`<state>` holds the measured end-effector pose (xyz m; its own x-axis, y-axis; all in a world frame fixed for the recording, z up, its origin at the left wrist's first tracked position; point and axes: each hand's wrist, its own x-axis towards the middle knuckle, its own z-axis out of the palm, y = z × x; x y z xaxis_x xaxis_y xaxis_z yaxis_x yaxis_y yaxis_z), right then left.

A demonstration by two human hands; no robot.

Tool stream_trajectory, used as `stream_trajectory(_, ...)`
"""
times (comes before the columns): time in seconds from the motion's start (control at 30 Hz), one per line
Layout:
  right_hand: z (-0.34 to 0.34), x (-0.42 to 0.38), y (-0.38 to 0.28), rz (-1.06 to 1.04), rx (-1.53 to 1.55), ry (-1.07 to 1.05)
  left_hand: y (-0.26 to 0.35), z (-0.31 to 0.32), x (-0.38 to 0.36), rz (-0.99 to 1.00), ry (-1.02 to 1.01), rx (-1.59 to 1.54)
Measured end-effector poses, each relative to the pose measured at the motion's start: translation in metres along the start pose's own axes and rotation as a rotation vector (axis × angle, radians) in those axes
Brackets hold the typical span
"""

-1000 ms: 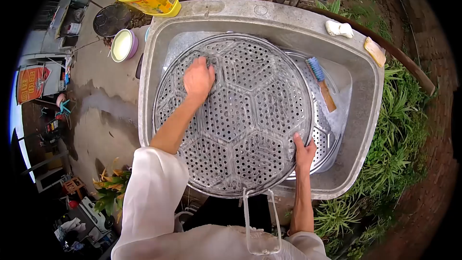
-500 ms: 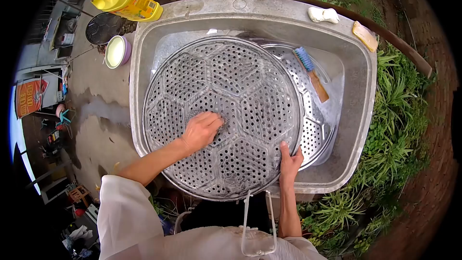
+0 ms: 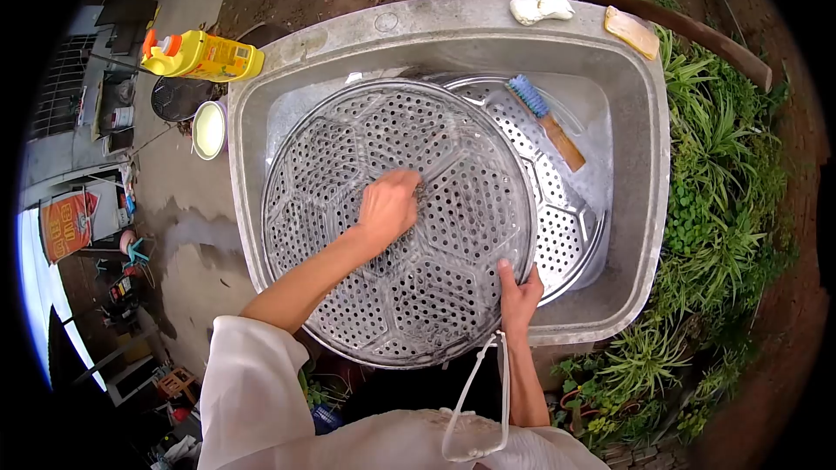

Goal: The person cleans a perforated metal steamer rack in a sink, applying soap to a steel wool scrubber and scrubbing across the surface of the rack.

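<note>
A large round steamer tray (image 3: 470, 209) of perforated metal, patterned with hexagons, lies tilted over the sink, wet with streaky suds. My left hand (image 3: 389, 207) is closed on a dark steel wool scourer, mostly hidden under the fingers, and presses it near the tray's centre. At the lower right, my right hand (image 3: 520, 298) grips the tray's rim, thumb on top and fingers beneath. Partly covered by this tray, a second perforated tray (image 3: 559, 244) rests in the basin. A wooden brush with blue bristles (image 3: 550, 126) lies over it.
The stone sink (image 3: 640, 200) surrounds the trays. On its ledge stand a yellow detergent jug (image 3: 205, 57), a white lump-like item (image 3: 542, 9) and a yellowish sponge-like block (image 3: 632, 32). A pale bucket (image 3: 209, 130) sits on the ground at left. Green plants (image 3: 714, 200) border the right side.
My left hand has moved up and slightly right across the tray with the scourer. My right hand keeps its hold on the rim. The camera view has shifted and tilted slightly.
</note>
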<state>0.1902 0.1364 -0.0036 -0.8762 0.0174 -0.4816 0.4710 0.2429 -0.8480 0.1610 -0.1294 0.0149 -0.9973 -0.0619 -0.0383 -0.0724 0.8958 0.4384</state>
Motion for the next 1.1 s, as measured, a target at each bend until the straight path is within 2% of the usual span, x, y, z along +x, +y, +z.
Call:
stream_trajectory(0.03,0.004,0.001,0.005,-0.062,0.049,0.027,0.012,0.006,0.019,-0.084,-0.049,0.023)
stream_trajectory(0.13,-0.001,0.000,0.004,-0.001,-0.022,-0.005,0.039,0.027,0.072,-0.125,-0.003,0.030)
stream_trajectory(0.2,-0.001,0.000,0.008,-0.097,0.010,0.017,0.033,0.018,0.050,-0.110,-0.016,-0.011)
stream_trajectory(0.27,0.002,-0.002,0.004,-0.012,0.043,0.022,0.010,0.002,0.031,-0.071,-0.039,-0.019)
stream_trajectory(0.33,0.002,-0.002,0.003,-0.014,0.049,0.029,-0.012,-0.007,0.025,0.118,0.029,-0.007)
stream_trajectory(0.4,0.002,0.000,0.005,-0.021,0.016,0.019,-0.027,-0.002,0.066,0.095,0.044,0.025)
stream_trajectory(0.47,0.000,0.000,0.012,-0.036,-0.019,0.034,-0.032,0.007,0.109,0.156,0.167,0.123)
stream_trajectory(0.53,0.002,0.000,0.011,-0.101,0.018,0.044,-0.018,0.013,0.109,0.140,0.135,0.093)
stream_trajectory(0.57,-0.001,-0.002,0.007,-0.005,-0.025,0.035,-0.012,0.009,0.096,0.223,0.042,0.050)
stream_trajectory(0.63,0.002,-0.003,0.006,-0.027,-0.003,0.039,-0.010,0.000,0.077,0.449,-0.102,-0.012)
stream_trajectory(0.67,0.002,-0.002,0.006,-0.056,0.015,0.046,-0.018,-0.003,0.085,0.458,-0.102,-0.013)
stream_trajectory(0.77,0.001,-0.003,0.006,-0.028,-0.016,0.046,-0.032,-0.009,0.130,0.238,-0.130,0.155)
stream_trajectory(0.8,0.001,-0.002,0.006,-0.014,-0.036,0.037,-0.026,-0.008,0.129,0.239,-0.126,0.152)
stream_trajectory(0.87,-0.001,-0.001,0.004,-0.024,-0.048,0.044,-0.014,-0.007,0.106,0.388,-0.225,0.102)
stream_trajectory(0.9,0.000,-0.002,0.004,-0.029,-0.048,0.052,-0.013,-0.007,0.088,0.595,-0.121,-0.030)
stream_trajectory(0.93,0.001,-0.002,0.003,-0.024,-0.038,0.056,-0.020,-0.011,0.089,0.602,-0.130,-0.024)
stream_trajectory(1.0,0.001,-0.001,0.001,-0.018,-0.065,0.052,-0.032,-0.020,0.100,0.397,-0.279,0.079)
stream_trajectory(1.03,0.002,0.001,0.006,-0.072,-0.067,0.063,-0.034,-0.022,0.118,0.303,-0.172,0.145)
stream_trajectory(1.07,0.002,0.002,0.011,-0.074,-0.066,0.071,-0.031,-0.019,0.127,0.125,-0.199,0.200)
stream_trajectory(1.1,0.003,0.002,0.011,-0.091,-0.045,0.084,-0.028,-0.008,0.121,0.186,-0.154,0.176)
